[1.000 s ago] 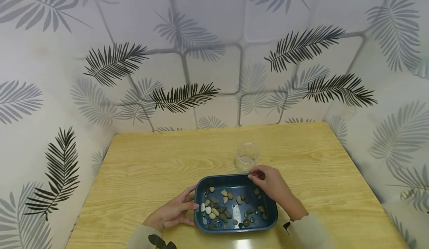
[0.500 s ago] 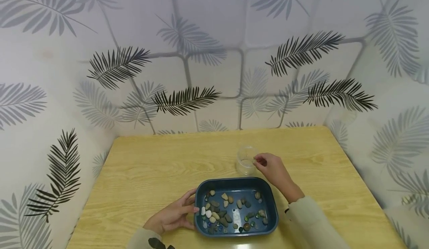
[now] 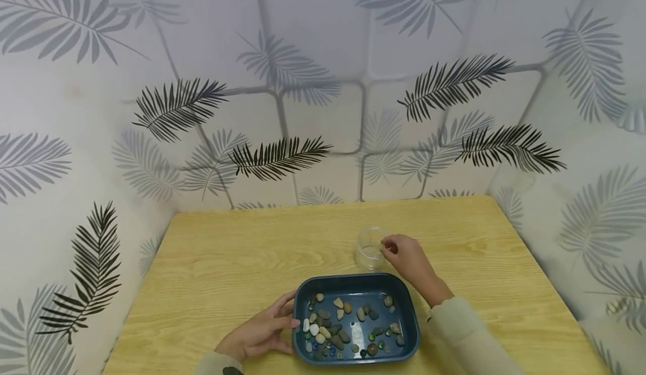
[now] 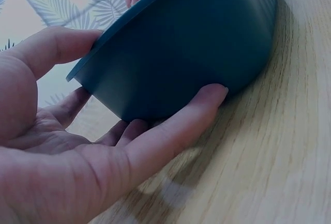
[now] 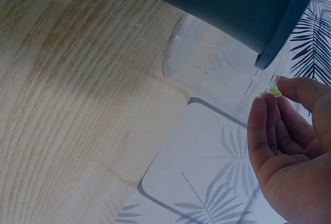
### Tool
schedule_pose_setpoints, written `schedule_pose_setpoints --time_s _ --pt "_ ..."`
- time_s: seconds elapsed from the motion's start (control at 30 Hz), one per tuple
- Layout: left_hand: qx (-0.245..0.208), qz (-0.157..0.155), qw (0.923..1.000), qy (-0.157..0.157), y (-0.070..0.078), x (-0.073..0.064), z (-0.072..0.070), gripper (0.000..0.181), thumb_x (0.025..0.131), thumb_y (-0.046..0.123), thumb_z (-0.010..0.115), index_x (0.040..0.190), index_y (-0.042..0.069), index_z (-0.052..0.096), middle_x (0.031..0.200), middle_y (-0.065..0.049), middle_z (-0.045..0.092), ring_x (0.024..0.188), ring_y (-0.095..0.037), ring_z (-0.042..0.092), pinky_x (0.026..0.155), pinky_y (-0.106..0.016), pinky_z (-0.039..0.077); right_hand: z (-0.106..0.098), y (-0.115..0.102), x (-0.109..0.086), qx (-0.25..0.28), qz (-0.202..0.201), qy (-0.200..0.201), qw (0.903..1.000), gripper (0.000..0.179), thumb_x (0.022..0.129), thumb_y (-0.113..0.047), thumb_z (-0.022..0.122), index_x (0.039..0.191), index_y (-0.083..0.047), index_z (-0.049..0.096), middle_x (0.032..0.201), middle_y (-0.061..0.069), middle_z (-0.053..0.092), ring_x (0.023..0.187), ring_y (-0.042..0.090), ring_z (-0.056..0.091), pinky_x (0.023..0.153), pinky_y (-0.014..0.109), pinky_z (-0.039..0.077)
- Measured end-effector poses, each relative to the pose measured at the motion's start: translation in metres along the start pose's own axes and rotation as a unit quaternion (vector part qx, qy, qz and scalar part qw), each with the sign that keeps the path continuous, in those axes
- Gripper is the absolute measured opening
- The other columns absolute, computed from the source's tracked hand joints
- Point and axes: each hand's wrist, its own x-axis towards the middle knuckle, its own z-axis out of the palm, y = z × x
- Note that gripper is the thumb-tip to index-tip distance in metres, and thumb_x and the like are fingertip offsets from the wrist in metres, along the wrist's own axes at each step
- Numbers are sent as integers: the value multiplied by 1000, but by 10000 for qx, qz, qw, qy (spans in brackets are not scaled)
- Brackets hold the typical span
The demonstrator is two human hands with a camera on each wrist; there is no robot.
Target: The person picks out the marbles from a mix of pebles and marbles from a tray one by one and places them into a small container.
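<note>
A dark blue plastic tub (image 3: 353, 360) holding pebbles and glass marbles sits near the table's front. My left hand (image 3: 262, 330) grips its left end, with one digit over the rim and other fingers low against the outer wall in the left wrist view. Behind the tub stands a clear round cup (image 3: 369, 257). My right hand (image 3: 410, 260) is at the cup's right rim. Between thumb and fingertips it pinches a small yellow-green glass marble (image 5: 275, 91), mostly covered by the fingers.
Pale pebbles (image 3: 324, 333) and darker stones crowd the tub's left side, with green marbles (image 3: 372, 336) toward the right. The wood-grain table (image 3: 227, 263) meets a leaf-patterned wall covering (image 3: 313, 111) behind and at both sides.
My right hand has moved from the tub's back rim up to the clear cup, still pinching a small piece. My left hand has stayed on the tub. The head view has shifted slightly.
</note>
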Motion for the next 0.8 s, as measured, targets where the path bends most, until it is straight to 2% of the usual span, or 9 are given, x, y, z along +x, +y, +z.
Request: schedule_pose_setpoints --time_s 0.23,0.47,0.8 --pt "-27 -21 10000 -63 -1 -1 0 64 90 6 45 142 27 13 145 -16 4 119 -39 32 74 -63 38 2 1 0 -36 -39 5 10000 16 82 -19 62 94 -8 66 83 1 61 72 12 55 63 29 49" --pt "-11 -26 10000 -32 -2 0 -2 64 90 6 45 142 28 13 145 -15 3 119 -39 33 74 -63 38 1 1 1 -12 -258 110 9996 18 82 -17 63 94 -5 66 82 2 62 71 14 56 64 31 49" --pt "-12 -4 10000 -53 1 -1 -1 64 90 5 45 141 28 15 145 -15 5 118 -40 33 75 -63 38 -1 -3 -3 141 -114 99 9998 19 82 -19 63 96 -6 66 84 2 62 73 14 57 64 31 50"
